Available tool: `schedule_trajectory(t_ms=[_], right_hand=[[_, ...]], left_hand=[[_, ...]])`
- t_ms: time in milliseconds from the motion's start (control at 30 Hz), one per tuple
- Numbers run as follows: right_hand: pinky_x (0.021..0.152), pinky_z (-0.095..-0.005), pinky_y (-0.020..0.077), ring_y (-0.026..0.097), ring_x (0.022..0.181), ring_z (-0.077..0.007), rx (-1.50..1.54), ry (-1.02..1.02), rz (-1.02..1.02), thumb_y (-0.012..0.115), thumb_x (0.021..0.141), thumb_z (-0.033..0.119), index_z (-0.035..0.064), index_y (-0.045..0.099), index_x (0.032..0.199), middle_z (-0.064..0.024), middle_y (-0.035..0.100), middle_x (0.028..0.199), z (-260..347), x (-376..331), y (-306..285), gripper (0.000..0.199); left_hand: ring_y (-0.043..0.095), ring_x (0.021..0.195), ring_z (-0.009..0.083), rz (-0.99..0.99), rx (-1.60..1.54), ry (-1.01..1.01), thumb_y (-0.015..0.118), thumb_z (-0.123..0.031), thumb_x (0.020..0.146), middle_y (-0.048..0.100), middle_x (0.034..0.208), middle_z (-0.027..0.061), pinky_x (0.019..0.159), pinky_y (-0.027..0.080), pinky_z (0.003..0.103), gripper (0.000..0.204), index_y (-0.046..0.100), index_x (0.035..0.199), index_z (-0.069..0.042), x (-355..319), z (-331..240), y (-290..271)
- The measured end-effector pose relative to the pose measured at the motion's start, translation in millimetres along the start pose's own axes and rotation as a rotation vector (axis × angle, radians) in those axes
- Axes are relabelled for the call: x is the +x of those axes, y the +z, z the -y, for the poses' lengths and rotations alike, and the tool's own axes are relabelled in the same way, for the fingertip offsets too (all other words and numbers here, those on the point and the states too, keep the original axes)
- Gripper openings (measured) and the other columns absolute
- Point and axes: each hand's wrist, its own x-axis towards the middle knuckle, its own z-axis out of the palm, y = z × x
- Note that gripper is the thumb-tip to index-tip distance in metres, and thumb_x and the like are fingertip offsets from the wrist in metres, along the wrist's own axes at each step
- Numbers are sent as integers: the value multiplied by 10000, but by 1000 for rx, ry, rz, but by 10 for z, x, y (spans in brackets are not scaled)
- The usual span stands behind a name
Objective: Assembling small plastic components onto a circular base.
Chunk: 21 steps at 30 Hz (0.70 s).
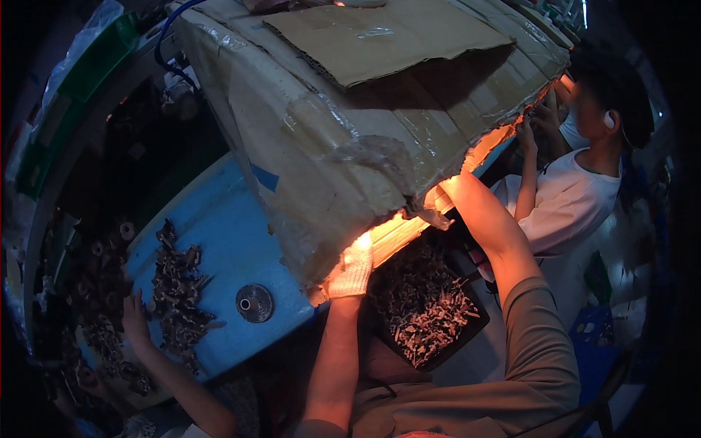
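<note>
A large taped cardboard hood [343,124] covers a brightly lit space, and orange light spills from under its lower edge. My left hand [350,269], in a white knit glove, is at that edge with its fingertips under the cardboard. My right hand [447,188] reaches under the hood further right; only the wrist and bare forearm show, and the fingers are hidden. Below both hands sits a black tray [475,328] heaped with small grey metal parts [423,306].
A blue surface [226,233] on the left carries a pile of dark metal parts [179,292] and a round metal disc [254,303]. Another person's hand [135,317] rests by that pile. A co-worker in a white shirt [569,204] reaches under the hood's right end.
</note>
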Motion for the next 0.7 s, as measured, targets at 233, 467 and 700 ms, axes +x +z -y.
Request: schedule_trajectory(t_ms=[233, 467, 700], right_hand=[[1105, -450, 497, 635, 1296, -293, 8, -30, 65, 513, 1073, 388, 147, 596, 1437, -112, 643, 1443, -40, 100, -21, 444], [1112, -447, 494, 631, 1307, -290, 34, -63, 80, 508, 1075, 395, 151, 587, 1451, -109, 637, 1458, -40, -1, 79, 455], [1120, -444, 491, 628, 1318, -288, 35, -51, 79, 504, 1077, 402, 155, 579, 1466, -107, 632, 1472, -104, -75, 43, 467]], left_hand=[[668, 821, 237, 130, 115, 68, 620, -247, 1008, 701, 869, 67, 747, 544, 418, 242, 714, 1140, -67, -159, 19, 231], [633, 748, 194, 168, 472, 204, 571, -238, 1041, 671, 832, 42, 677, 531, 394, 233, 700, 1160, -84, -292, 33, 446], [598, 675, 151, 124, 1112, 446, 522, -229, 1074, 640, 796, 17, 608, 518, 370, 232, 686, 1179, -102, -474, 28, 653]])
